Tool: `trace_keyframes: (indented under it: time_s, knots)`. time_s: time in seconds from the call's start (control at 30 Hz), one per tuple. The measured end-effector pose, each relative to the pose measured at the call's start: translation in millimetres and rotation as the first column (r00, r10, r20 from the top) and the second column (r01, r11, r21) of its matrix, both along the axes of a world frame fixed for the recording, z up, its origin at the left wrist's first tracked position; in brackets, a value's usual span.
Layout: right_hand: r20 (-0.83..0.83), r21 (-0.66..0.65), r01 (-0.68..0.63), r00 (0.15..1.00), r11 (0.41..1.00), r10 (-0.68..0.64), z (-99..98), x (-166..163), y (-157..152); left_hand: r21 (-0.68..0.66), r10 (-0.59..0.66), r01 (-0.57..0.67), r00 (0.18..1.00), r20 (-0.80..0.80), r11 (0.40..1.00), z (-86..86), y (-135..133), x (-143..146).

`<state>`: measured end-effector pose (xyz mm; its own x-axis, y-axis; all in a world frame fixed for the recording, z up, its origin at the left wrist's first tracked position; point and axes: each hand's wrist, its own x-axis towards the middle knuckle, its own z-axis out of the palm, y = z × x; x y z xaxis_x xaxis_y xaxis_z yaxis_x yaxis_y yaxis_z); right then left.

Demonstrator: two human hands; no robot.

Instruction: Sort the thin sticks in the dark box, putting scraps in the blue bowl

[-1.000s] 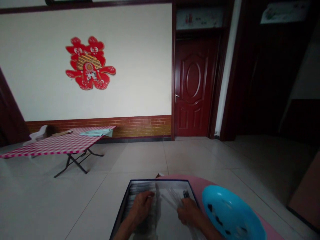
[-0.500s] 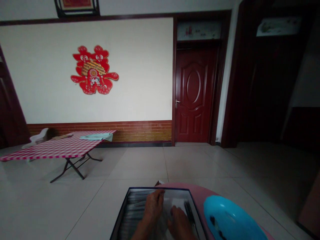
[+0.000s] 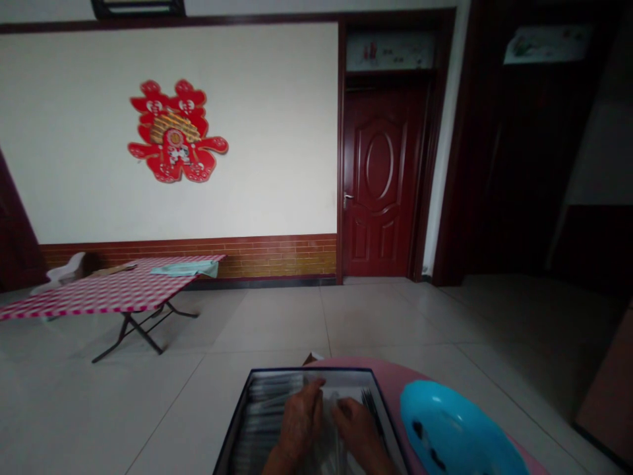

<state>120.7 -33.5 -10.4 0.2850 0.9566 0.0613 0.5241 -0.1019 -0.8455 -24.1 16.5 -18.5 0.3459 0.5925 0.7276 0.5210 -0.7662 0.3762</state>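
A shallow white box with a dark blue rim (image 3: pixel 316 370) lies at the bottom centre, and both my hands are over it. My left hand (image 3: pixel 299 422) is closed, its fingertips pressed together at the edge of a clear plastic sleeve (image 3: pixel 328 429). Opposite it, my right hand (image 3: pixel 362 430) pinches the sleeve between thumb and fingers. What the sleeve contains is too blurred to tell. Along the box's left side lie several plastic-wrapped utensils (image 3: pixel 264 415). Dark forks (image 3: pixel 368 401) rest by the right wall, partly behind my right hand.
The box stands on a round pink table (image 3: pixel 390 376). A blue plastic basin (image 3: pixel 455 422) with dark marks sits to its right. Farther left is a folding table with a red-checked cloth (image 3: pixel 119 287) and a pale green cloth (image 3: pixel 188 268). A red door (image 3: pixel 378 178) is beyond.
My right hand has risen slightly and come up with part of the clear plastic at its fingertips. The left hand stays close by. The view has tilted down a little.
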Motion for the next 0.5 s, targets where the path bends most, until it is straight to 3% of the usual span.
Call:
trace_keyframes:
  time_s: [0.2,0.5]
  knots:
    - [-0.369,0.029,0.055,0.928,0.998,-0.041,4.0,-2,0,-0.044,-0.007,0.006,0.999,-0.033,0.999,-2.8,-5,2]
    - [-0.467,0.123,0.063,0.884,0.99,0.002,7.6,-1,-3,-0.1,0.008,-0.011,0.999,-0.034,0.995,3.6,-11,1]
